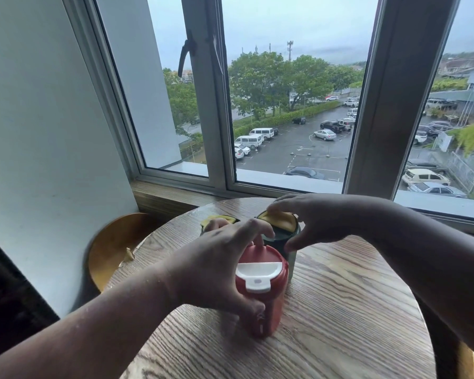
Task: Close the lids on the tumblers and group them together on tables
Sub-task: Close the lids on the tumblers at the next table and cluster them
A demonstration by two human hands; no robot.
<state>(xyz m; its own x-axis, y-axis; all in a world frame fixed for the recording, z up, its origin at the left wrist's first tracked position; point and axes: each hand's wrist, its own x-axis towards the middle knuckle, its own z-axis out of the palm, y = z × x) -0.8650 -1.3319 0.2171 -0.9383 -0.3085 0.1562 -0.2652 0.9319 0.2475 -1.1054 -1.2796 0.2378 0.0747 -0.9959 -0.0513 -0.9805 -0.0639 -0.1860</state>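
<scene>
Hands (219, 266) grip upright red tumbler (263, 294).

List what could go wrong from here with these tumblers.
1. The left hand grips only the red tumbler's lid, so a push could tip it.
2. The right hand holds the green tumbler touching the red one; moving one may jostle the other.
3. A third tumbler behind the left hand could get knocked.
</scene>
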